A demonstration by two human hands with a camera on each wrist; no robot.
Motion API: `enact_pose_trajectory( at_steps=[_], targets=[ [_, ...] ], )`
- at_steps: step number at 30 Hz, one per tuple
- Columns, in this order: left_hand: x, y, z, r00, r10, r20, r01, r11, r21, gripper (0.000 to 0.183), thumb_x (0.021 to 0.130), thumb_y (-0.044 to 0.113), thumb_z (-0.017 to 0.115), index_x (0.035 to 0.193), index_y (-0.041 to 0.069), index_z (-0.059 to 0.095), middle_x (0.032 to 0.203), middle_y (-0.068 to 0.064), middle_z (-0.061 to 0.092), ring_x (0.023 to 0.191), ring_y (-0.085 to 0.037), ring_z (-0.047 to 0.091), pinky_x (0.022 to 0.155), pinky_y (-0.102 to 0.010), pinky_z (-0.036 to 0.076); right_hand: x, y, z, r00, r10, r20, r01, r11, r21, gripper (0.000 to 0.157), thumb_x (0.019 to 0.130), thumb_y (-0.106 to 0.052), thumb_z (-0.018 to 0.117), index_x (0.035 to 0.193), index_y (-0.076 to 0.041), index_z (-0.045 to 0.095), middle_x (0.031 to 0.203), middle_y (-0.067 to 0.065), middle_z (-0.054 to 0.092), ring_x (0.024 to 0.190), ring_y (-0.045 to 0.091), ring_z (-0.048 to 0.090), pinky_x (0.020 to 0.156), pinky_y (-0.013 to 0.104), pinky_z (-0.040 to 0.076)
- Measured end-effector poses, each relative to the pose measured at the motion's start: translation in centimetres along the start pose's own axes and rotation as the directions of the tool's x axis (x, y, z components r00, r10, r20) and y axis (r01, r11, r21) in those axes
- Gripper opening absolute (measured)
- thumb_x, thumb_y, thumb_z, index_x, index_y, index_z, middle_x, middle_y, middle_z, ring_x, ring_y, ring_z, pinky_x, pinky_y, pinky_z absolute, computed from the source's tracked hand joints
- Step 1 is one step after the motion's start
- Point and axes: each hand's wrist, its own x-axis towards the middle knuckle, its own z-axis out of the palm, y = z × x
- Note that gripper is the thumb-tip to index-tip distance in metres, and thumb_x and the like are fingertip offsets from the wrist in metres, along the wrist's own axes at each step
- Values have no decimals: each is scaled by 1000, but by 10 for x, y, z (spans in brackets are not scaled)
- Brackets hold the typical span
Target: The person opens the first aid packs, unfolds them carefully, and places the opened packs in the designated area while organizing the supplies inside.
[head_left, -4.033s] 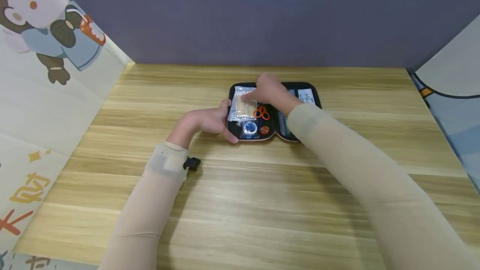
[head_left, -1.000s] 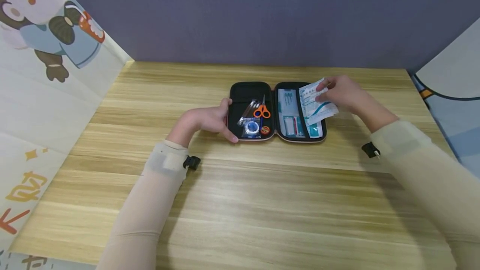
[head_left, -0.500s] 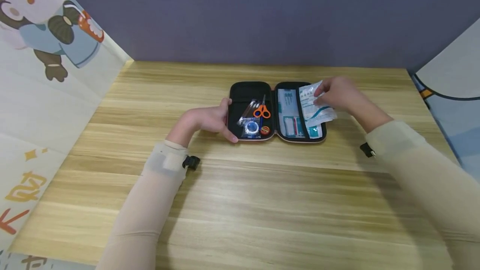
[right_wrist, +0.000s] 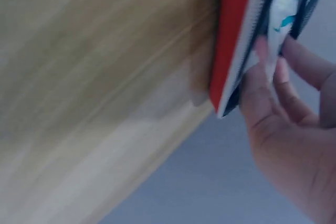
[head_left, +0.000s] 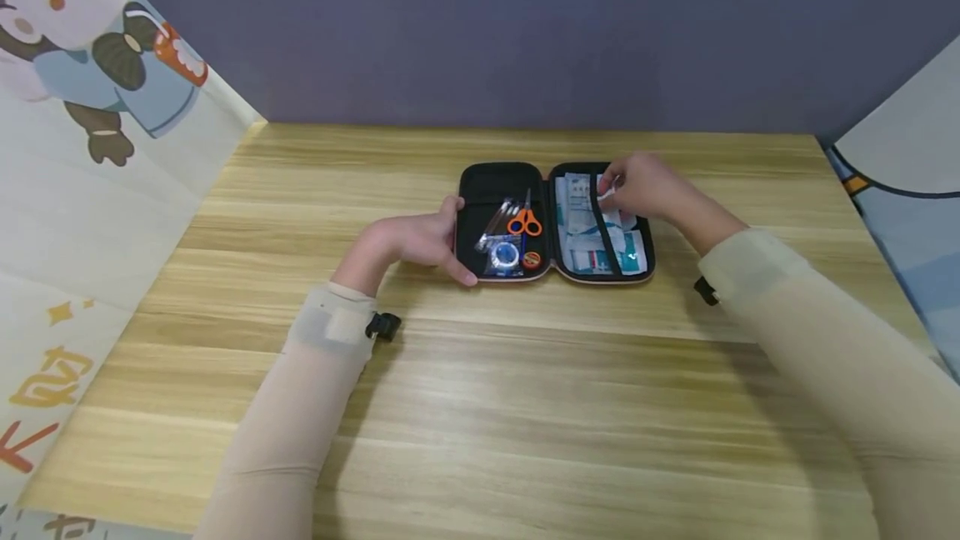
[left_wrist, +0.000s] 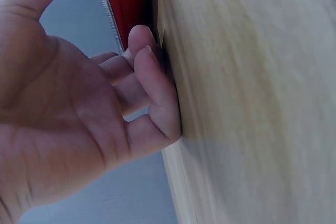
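A small black-lined zip case [head_left: 498, 182] with a first-aid kit lies unfolded on the table. My left hand [head_left: 423, 240] presses on its left edge, thumb at the front corner, fingers spread along the side. In the left wrist view, relaxed fingers rest against the red outside. My right hand [head_left: 651, 188] pinches a white-and-teal packet [right_wrist: 283, 9] at the case's right half; fingers cover part of it. A black elastic strap [head_left: 606, 232] crosses over the packets there. In the left half lie orange-handled scissors [head_left: 525, 223], a bagged blue-centred tape roll [head_left: 505, 255] and thin clear-wrapped items [head_left: 495, 225].
A small round orange item [head_left: 532, 260] sits by the tape roll. More teal-and-white packets [head_left: 632, 252] lie in the right half. A dark blue-grey panel [head_left: 525, 32] rises behind the wooden table [head_left: 480, 407]; a cartoon-printed wall [head_left: 67, 215] stands at left.
My right hand has shifted left over the right half, and the packet now lies largely under the strap. The swab bag in the left half four seconds ago is out of sight. My left hand stays.
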Motion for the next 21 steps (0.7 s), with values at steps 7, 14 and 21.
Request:
enact_pose_trajectory(
  at_steps=[7,14,21],
  targets=[
    [-1,2,1,1000,11,-1,-11,1000,0,138,82,30,94,167,8,-13,173,-24,24,165,-30,17,137,-46,15,-5,19,-2,989,-84,122,53,970,238,80,101,-9,66,168,-4,22,147,28,51,109,33,68,90,42,62],
    [-1,0,1,1000,5,-8,-5,1000,2,139,81,29,94,167,8,-13,172,-24,28,165,-30,20,137,-45,16,-17,19,1,986,-148,76,157,979,-132,82,98,-19,76,163,7,33,147,34,54,83,25,66,91,52,56],
    [1,-2,1,1000,4,-12,-4,1000,22,138,81,32,94,167,9,-12,175,-24,21,166,-31,15,137,-46,15,-16,25,7,978,-192,86,207,950,-232,70,102,-19,71,160,5,40,163,33,35,109,39,66,100,61,53]
  ],
)
